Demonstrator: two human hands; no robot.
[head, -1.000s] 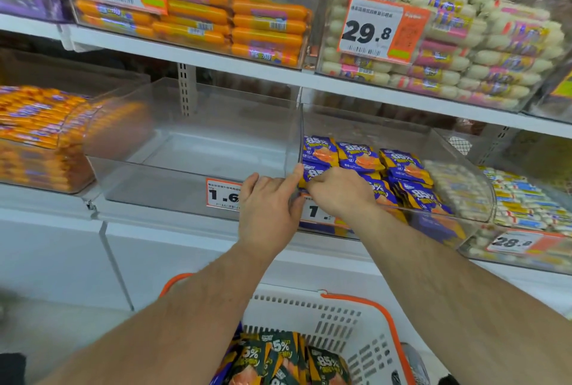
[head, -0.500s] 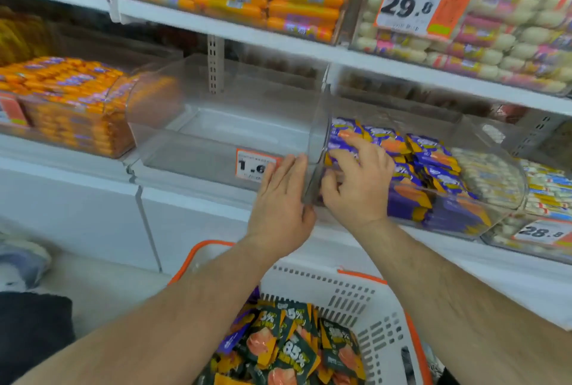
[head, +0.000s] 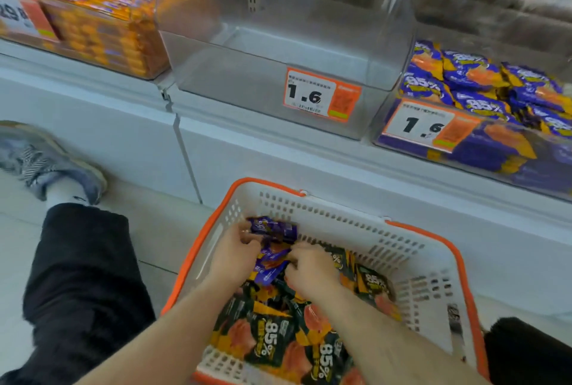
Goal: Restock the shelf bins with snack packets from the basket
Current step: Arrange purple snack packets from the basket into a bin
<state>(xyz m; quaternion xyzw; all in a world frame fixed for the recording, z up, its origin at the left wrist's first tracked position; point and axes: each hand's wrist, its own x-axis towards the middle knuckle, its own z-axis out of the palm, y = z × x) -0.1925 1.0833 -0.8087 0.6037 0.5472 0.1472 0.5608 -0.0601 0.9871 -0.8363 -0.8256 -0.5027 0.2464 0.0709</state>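
Observation:
A white basket [head: 411,264] with an orange rim stands on the floor below the shelf, holding black and purple snack packets. Both hands are down in it. My left hand [head: 232,256] grips purple packets [head: 274,230] at the basket's far left. My right hand [head: 311,273] has its fingers curled into the pile beside more purple packets [head: 270,262]; black packets [head: 272,338] lie nearer me. On the shelf above, a clear bin [head: 278,53] with a 1.6 tag holds nothing. The bin to its right [head: 483,87] holds purple packets.
A bin of orange sausage packs [head: 93,10] stands at the left on the shelf. My leg in black trousers [head: 83,285] and a grey shoe [head: 46,162] lie left of the basket. The white shelf base [head: 278,162] runs behind the basket.
Both hands left the bins on the shelf and dropped into the basket, where they now take hold of purple packets. The view tilted down.

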